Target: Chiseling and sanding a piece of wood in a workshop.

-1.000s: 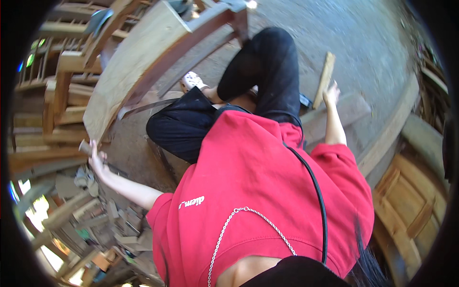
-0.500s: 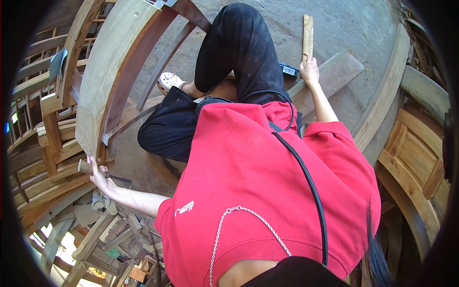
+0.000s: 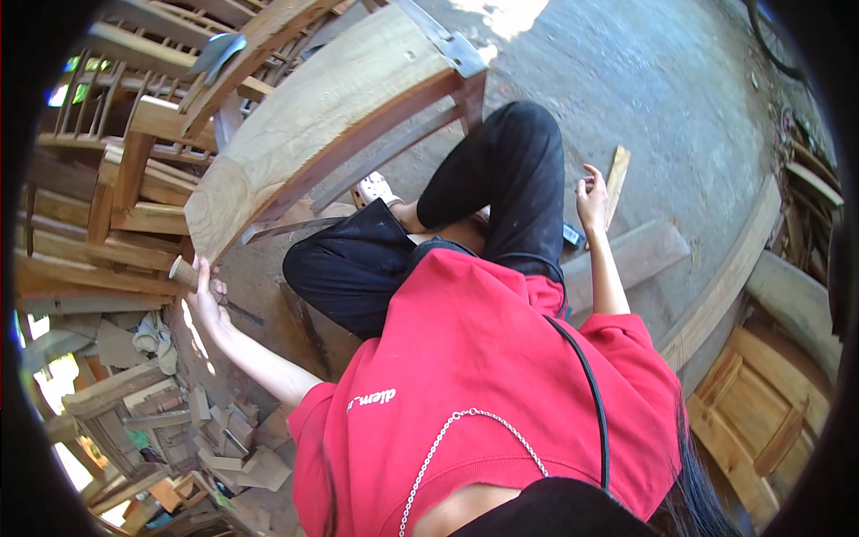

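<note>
My left hand (image 3: 208, 300) is closed around a chisel with a round wooden handle (image 3: 183, 271) and a dark, narrow blade (image 3: 243, 313). It is beside the lower left end of a large curved wooden panel (image 3: 313, 116), which forms the top of a wooden frame standing by my legs. To the right of my knee, my right hand (image 3: 591, 202) is off the floor with its fingers apart. A flat wooden stick (image 3: 617, 174) lies right beside it, its lower part partly hidden behind the hand.
A wooden board (image 3: 640, 255) and a small blue box (image 3: 573, 235) lie on the concrete floor (image 3: 662, 107) at my right. Along the right side are a long beam (image 3: 729, 268) and a panelled wooden piece (image 3: 752, 403). Stacked chair-like frames (image 3: 134, 179) and wood scraps (image 3: 224, 438) crowd the left.
My right hand has let go of the wooden stick, which now lies beside it. My left hand still grips the chisel by the panel's end. The whole view has shifted and turned.
</note>
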A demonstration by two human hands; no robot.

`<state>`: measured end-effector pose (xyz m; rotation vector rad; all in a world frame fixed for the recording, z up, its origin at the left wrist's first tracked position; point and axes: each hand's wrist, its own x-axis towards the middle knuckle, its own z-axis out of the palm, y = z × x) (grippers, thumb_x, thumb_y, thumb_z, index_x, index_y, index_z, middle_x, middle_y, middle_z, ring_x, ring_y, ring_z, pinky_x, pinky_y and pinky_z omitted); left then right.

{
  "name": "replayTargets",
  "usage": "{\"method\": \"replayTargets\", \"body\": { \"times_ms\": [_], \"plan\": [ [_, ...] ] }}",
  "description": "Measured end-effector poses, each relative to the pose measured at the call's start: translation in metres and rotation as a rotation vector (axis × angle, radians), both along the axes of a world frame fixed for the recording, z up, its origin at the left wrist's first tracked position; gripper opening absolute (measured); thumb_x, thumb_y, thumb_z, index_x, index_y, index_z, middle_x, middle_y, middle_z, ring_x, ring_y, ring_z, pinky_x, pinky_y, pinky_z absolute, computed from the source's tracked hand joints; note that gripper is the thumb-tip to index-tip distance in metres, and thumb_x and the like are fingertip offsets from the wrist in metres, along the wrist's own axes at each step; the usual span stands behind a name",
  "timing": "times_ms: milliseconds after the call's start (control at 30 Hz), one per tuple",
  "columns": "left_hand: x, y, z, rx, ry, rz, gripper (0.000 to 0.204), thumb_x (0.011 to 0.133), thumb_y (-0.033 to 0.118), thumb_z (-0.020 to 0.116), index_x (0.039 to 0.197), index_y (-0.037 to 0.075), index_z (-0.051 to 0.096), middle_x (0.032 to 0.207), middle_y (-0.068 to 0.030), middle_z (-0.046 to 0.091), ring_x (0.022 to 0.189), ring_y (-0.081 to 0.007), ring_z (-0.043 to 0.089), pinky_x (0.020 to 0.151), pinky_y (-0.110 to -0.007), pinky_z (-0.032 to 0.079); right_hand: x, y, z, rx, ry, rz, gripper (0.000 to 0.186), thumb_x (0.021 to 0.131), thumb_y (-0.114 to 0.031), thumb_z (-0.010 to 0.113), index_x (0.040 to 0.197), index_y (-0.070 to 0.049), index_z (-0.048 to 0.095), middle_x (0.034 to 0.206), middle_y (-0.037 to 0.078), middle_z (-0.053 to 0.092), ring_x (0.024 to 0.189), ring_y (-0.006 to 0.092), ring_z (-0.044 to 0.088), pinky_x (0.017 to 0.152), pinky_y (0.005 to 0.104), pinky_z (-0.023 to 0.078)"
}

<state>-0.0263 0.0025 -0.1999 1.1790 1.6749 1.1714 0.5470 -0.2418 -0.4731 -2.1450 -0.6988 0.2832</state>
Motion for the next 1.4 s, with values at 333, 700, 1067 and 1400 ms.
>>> {"method": "replayTargets", "body": {
  "times_ms": [333, 700, 1067, 1400],
  "plan": [
    [0.005, 0.006, -0.004, 0.034, -0.084, 0.029, 0.042, 0.081, 0.023, 0.068, 0.116, 0.002, 0.057, 0.073, -0.0033, 0.052, 0.045, -0.0037, 0.036, 0.043, -0.019, 0.03, -0.036, 0.063, 0.095, 0.249, -0.115, 0.087, 0.027, 0.083, -0.001, 0.049, 0.108, -0.005, 0.057, 0.081, 0.009, 0.058, 0.071, 0.0181, 0.057, 0.067, 0.0318, 0.046],
    [0.03, -0.014, 0.001, 0.068, -0.053, -0.013, 0.046, 0.079, 0.025, 0.069, 0.116, 0.001, 0.057, 0.07, -0.003, 0.056, 0.046, -0.0028, 0.038, 0.043, -0.019, 0.029, -0.075, 0.09, 0.118, 0.296, -0.152, 0.23, 0.026, 0.081, -0.002, 0.051, 0.106, -0.006, 0.057, 0.077, 0.008, 0.051, 0.062, 0.0183, 0.045, 0.062, 0.0326, 0.041],
    [0.079, -0.01, -0.013, 0.104, -0.072, -0.051, 0.036, 0.079, 0.036, 0.069, 0.094, 0.003, 0.062, 0.053, 0.0056, 0.044, 0.043, -0.0026, 0.04, 0.04, -0.019, 0.03, -0.079, 0.096, 0.108, 0.228, -0.369, 0.226, 0.025, 0.078, -0.003, 0.051, 0.102, -0.007, 0.058, 0.073, 0.008, 0.046, 0.065, 0.022, 0.045, 0.064, 0.0355, 0.04],
    [0.023, -0.034, -0.054, 0.243, -0.023, 0.082, 0.026, 0.082, 0.027, 0.067, 0.087, 0.002, 0.064, 0.056, 0.0048, 0.049, 0.044, -0.0028, 0.04, 0.041, -0.02, 0.032, -0.075, 0.095, 0.125, 0.387, -0.295, 0.213, 0.025, 0.083, -0.002, 0.051, 0.106, -0.006, 0.057, 0.07, 0.001, 0.043, 0.059, 0.0106, 0.037, 0.053, 0.0263, 0.034]
  ]
}}
